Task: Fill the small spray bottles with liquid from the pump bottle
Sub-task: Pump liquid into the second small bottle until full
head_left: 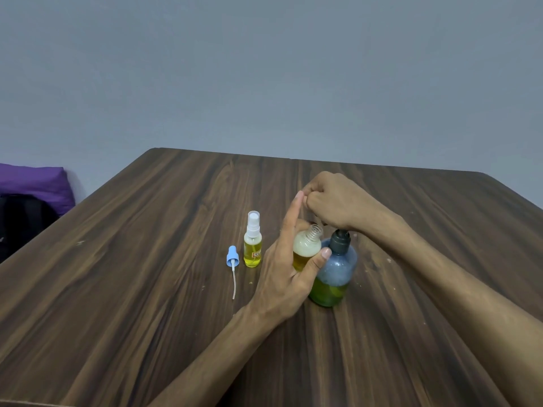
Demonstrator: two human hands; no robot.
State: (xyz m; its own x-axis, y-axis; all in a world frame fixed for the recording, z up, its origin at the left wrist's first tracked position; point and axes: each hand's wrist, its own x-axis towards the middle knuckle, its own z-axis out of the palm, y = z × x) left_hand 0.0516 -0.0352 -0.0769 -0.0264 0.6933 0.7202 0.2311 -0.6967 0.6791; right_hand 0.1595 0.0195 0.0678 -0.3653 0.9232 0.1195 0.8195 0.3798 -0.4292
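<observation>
Here, L hand (289, 277) grips a small open bottle (306, 248), thumb across its front, index finger straight and pointing up, other fingers hidden behind it. Bottle is tilted, threaded neck leaning toward 1 o'clock, no cap on; yellow liquid fills approx the lower half, foam above that. It touches the pump bottle (335, 274), which stands upright on the wood surface (147, 289) just at its 3 o'clock side. Pump bottle is bluish-clear w/ green-yellow liquid in the bottom third, bubbles on the walls above, dark collar at the top.

R hand (332, 201) sits over the pump top, fingers curled into a fist w/ knuckles up; pump head is hidden under it, so can't tell exactly what the fingers close on. R forearm runs off toward 4 o'clock.

At 9 o'clock from the L hand, a capped spray bottle (253, 240) stands upright, white sprayer under a clear cap, yellow liquid to approx mid-height, small red label. Just beside it, further at 9 o'clock, a blue sprayer (232, 257) lies on the surface, its white dip tube trailing toward 6 o'clock.

Far at 9 o'clock, off the surface: purple cushion (35, 183) over a black bag (20, 221).
</observation>
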